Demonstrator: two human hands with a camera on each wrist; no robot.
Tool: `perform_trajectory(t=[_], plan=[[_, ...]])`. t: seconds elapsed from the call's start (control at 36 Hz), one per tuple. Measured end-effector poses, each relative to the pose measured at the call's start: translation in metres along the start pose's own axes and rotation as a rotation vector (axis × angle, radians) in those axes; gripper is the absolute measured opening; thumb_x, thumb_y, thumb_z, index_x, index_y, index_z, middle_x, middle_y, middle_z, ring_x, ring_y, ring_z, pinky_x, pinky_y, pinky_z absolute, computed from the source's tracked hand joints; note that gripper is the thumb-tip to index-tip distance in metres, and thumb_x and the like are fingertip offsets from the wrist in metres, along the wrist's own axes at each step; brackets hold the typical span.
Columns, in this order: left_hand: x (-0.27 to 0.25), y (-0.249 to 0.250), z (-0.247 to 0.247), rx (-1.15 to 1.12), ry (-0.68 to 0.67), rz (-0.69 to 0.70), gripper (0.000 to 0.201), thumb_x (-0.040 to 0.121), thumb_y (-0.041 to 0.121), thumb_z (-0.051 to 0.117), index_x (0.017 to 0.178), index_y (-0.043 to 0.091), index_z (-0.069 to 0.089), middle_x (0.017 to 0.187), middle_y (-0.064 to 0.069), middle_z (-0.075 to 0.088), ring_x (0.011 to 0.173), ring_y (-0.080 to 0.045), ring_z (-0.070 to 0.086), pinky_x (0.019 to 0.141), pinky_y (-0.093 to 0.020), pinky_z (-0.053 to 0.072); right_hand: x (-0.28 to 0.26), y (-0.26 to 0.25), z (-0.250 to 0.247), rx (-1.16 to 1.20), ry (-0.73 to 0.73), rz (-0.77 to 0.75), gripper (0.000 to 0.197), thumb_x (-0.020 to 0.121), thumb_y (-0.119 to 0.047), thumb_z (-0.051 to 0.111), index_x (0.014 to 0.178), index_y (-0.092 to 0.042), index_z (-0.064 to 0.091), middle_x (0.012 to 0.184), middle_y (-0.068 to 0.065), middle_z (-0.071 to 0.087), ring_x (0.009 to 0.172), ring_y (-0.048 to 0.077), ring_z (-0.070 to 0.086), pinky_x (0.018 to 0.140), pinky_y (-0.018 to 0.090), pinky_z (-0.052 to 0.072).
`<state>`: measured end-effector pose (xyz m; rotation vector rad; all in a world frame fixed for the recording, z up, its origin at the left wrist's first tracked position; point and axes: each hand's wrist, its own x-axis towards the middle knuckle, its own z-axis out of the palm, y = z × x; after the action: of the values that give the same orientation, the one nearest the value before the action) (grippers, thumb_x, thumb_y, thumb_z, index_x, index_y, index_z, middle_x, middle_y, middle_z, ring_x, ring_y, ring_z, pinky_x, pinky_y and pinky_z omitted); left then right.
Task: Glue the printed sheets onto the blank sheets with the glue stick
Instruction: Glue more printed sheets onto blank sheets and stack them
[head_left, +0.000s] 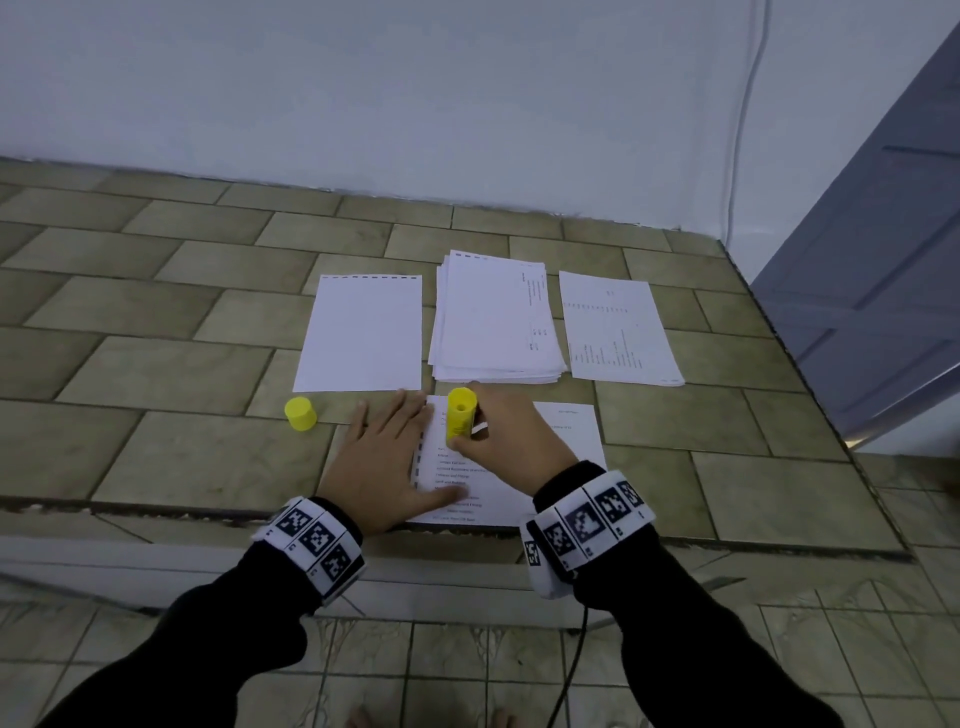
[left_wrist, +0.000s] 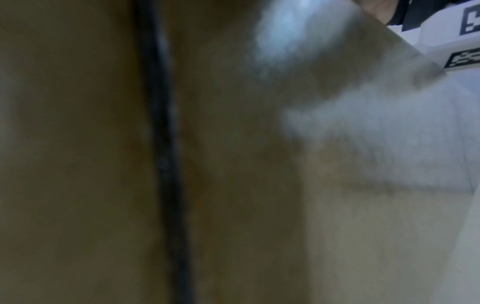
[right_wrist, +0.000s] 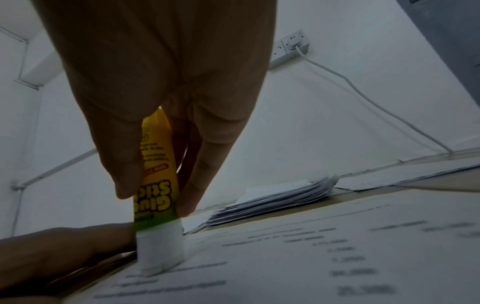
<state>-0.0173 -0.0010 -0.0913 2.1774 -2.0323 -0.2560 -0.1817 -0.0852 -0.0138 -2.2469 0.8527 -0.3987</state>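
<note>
On printed sheet (head_left: 545, 467): left hand (head_left: 387, 462) flat, right hand (head_left: 506, 436) gripping glue stick (head_left: 460, 413)

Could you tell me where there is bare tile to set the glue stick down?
Bare tile lies left of the yellow cap and the blank sheet. Between stack and printed sheet it is crowded.

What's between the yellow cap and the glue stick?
In the head view, the left hand lies flat between the yellow cap and the glue stick, pressing the left edge of the printed sheet. The right hand holds the stick.
</note>
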Motion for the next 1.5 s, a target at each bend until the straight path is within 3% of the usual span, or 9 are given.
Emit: perform_trajectory(t=[0.08, 0.28, 0.44, 0.58, 0.67, 0.81, 1.11, 1.25, 1.5], plan=[[-0.001, 0.002, -0.002, 0.01, -0.004, -0.003, 0.126, 0.062, 0.099, 0.01, 0.156, 0.016, 0.014, 0.164, 0.004, 0.007, 0.151, -0.012, -0.002, 0.121, -0.049, -0.004, -0.008, 0.013, -0.011, 0.028, 0.021, 0.054, 0.017, 0.084, -0.012, 0.069, 0.086, -0.017, 0.053, 0.09, 0.005, 0.065, 0.088, 0.018, 0.063, 0.082, 0.039, 0.055], [-0.001, 0.001, -0.002, 0.006, 0.008, 0.023, 0.128, 0.061, 0.1, 0.007, 0.156, 0.014, 0.015, 0.164, 0.002, 0.009, 0.151, -0.013, -0.003, 0.122, -0.042, -0.007, -0.035, 0.05, -0.043, 0.018, 0.142, 0.102, 0.012, 0.086, -0.014, 0.068, 0.084, -0.004, 0.063, 0.083, 0.008, 0.069, 0.078, 0.016, 0.067, 0.077, 0.034, 0.057], [-0.002, 0.0, 0.002, 0.008, 0.038, 0.03, 0.12, 0.067, 0.096, 0.006, 0.155, 0.015, 0.018, 0.163, 0.003, 0.011, 0.151, -0.013, -0.001, 0.122, -0.044, -0.006, -0.055, 0.073, -0.065, -0.006, 0.201, 0.143, 0.01, 0.081, -0.012, 0.074, 0.085, -0.01, 0.066, 0.09, 0.002, 0.071, 0.082, 0.011, 0.067, 0.076, 0.024, 0.055], [-0.003, -0.003, 0.005, -0.049, 0.109, 0.054, 0.085, 0.088, 0.066, 0.015, 0.153, 0.014, 0.028, 0.161, 0.002, 0.021, 0.15, -0.014, 0.006, 0.12, -0.044, -0.006, -0.062, 0.085, -0.073, -0.062, 0.219, 0.163, 0.014, 0.079, -0.013, 0.076, 0.088, -0.011, 0.065, 0.09, 0.001, 0.071, 0.082, 0.013, 0.066, 0.073, 0.019, 0.053], [-0.003, -0.002, 0.005, -0.061, 0.152, 0.059, 0.072, 0.092, 0.049, 0.014, 0.15, 0.011, 0.034, 0.159, -0.001, 0.03, 0.149, -0.018, 0.015, 0.12, -0.049, 0.004, -0.061, 0.085, -0.073, -0.108, 0.224, 0.158, 0.014, 0.08, -0.014, 0.074, 0.088, -0.009, 0.064, 0.088, 0.003, 0.069, 0.081, 0.016, 0.065, 0.072, 0.023, 0.053], [-0.003, -0.002, 0.007, -0.042, 0.154, 0.059, 0.069, 0.093, 0.043, 0.014, 0.149, 0.011, 0.036, 0.158, -0.002, 0.032, 0.148, -0.019, 0.019, 0.12, -0.052, 0.01, -0.051, 0.061, -0.054, -0.017, 0.161, 0.091, 0.015, 0.081, -0.014, 0.074, 0.091, -0.006, 0.066, 0.088, 0.003, 0.07, 0.078, 0.01, 0.066, 0.074, 0.028, 0.056], [-0.002, -0.004, 0.007, -0.056, 0.118, 0.076, 0.067, 0.095, 0.043, 0.016, 0.148, 0.008, 0.038, 0.156, -0.007, 0.034, 0.147, -0.026, 0.023, 0.117, -0.057, 0.015, -0.028, -0.001, 0.01, 0.103, -0.127, -0.219, 0.011, 0.083, -0.013, 0.072, 0.085, -0.012, 0.061, 0.086, 0.004, 0.065, 0.077, 0.016, 0.061, 0.073, 0.038, 0.056], [-0.002, -0.008, 0.01, -0.033, 0.111, 0.09, 0.062, 0.097, 0.04, 0.024, 0.146, 0.007, 0.041, 0.153, -0.009, 0.039, 0.144, -0.029, 0.029, 0.114, -0.059, 0.021, -0.024, -0.006, 0.015, 0.082, -0.137, -0.22, 0.013, 0.084, -0.014, 0.07, 0.091, -0.007, 0.062, 0.089, 0.007, 0.066, 0.079, 0.019, 0.061, 0.075, 0.04, 0.054], [-0.001, -0.004, 0.006, -0.015, 0.124, 0.063, 0.066, 0.096, 0.042, 0.016, 0.146, 0.008, 0.042, 0.154, -0.006, 0.038, 0.146, -0.026, 0.027, 0.116, -0.056, 0.019, -0.035, 0.014, -0.005, 0.125, -0.152, -0.156, 0.012, 0.082, -0.014, 0.074, 0.089, -0.009, 0.065, 0.09, 0.003, 0.068, 0.083, 0.014, 0.063, 0.076, 0.036, 0.055]])
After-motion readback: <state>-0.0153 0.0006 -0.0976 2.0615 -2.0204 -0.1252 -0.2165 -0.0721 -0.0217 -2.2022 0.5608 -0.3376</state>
